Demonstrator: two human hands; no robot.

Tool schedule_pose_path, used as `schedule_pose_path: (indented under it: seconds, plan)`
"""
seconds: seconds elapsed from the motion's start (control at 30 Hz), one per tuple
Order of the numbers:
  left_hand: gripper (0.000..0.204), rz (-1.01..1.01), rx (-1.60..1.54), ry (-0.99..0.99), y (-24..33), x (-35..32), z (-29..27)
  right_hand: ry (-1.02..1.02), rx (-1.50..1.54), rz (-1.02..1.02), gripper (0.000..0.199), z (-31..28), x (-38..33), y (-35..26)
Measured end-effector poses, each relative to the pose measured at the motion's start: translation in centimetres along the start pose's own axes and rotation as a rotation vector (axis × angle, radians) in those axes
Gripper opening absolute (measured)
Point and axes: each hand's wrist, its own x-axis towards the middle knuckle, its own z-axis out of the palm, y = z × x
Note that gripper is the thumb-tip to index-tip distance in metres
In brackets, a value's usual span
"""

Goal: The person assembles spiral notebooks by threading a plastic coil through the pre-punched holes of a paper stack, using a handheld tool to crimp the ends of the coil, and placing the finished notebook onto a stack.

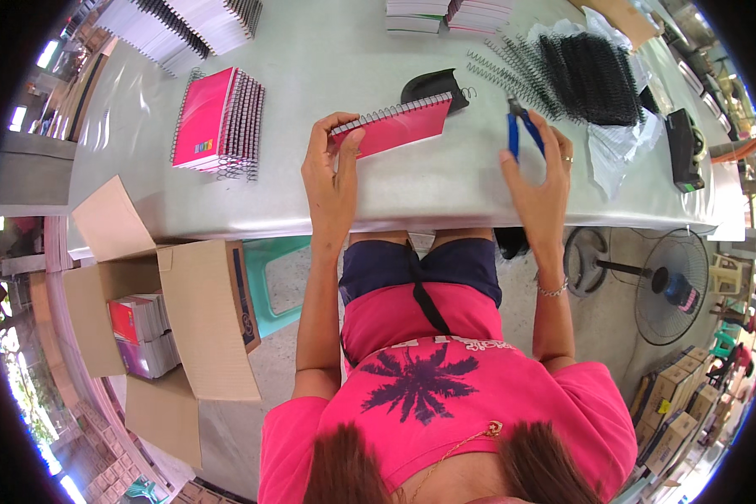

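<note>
My left hand (334, 164) grips a pink notebook (401, 130) by its left end, thumb on the cover, with the black spiral coil along its upper edge. From the far right end of the binding a bit of coil sticks out. My right hand (539, 172) holds blue-handled pliers (525, 130), their jaws pointing away from me and their handles spread. The pliers are apart from the notebook. Just behind the notebook lies a black curved tray (433, 84). A pile of loose black spiral coils (592, 77) rests on white wrapping at the right.
A stack of coil-bound pink notebooks (214, 122) stands at the left, unbound paper stacks (449, 15) at the back. A black tape dispenser (685, 151) sits near the right edge. Below the table are an opened carton (210, 319) with books, and a fan (670, 286).
</note>
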Motion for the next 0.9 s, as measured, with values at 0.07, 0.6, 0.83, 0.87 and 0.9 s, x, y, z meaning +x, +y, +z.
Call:
schedule_pose_path:
  seconds: [0.07,0.6,0.83,0.87,0.9]
  plan:
    - [0.021,0.005,0.028,-0.021,-0.3,0.1,-0.3,-0.047,0.085,-0.12,0.064,0.4,-0.6,-3.3]
    - [0.032,0.002,-0.078,-0.067,-0.5,-0.3,-1.3,-0.183,0.147,-0.332,0.066,6.0,-3.7,-8.0]
    - [0.032,0.045,-0.064,-0.086,-0.2,-0.4,-1.2,-0.165,0.193,-0.336,0.063,6.3,-4.1,-7.7]
    - [0.032,0.049,-0.055,-0.079,-0.1,-0.4,-1.1,-0.168,0.199,-0.334,0.062,6.2,-4.1,-7.8]
    - [0.032,0.053,-0.046,-0.073,-0.1,-0.4,-1.0,-0.17,0.205,-0.333,0.06,6.2,-4.1,-7.9]
